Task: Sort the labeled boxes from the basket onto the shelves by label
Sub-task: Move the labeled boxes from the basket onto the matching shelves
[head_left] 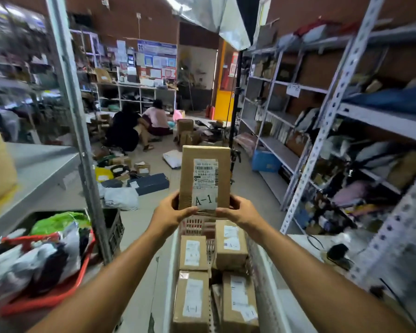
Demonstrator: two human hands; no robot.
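A tall cardboard box (204, 164) with a shipping label and a white tag reading "A-1" is held upright in front of me. My left hand (172, 209) grips its lower left edge and my right hand (238, 210) grips its lower right edge. Right below it stands a white basket (195, 224) holding several more labelled cardboard boxes (231, 243), one marked "A-1" (192, 301). Grey metal shelves stand to the left (39, 164) and to the right (380, 118) of the aisle.
A red basket (46, 299) of bagged parcels sits at lower left beside a black crate (114, 229). Parcels litter the floor ahead (139, 179). Two people (139, 126) crouch at the far end. A light stand (235, 97) rises near the right shelves, which are packed with goods.
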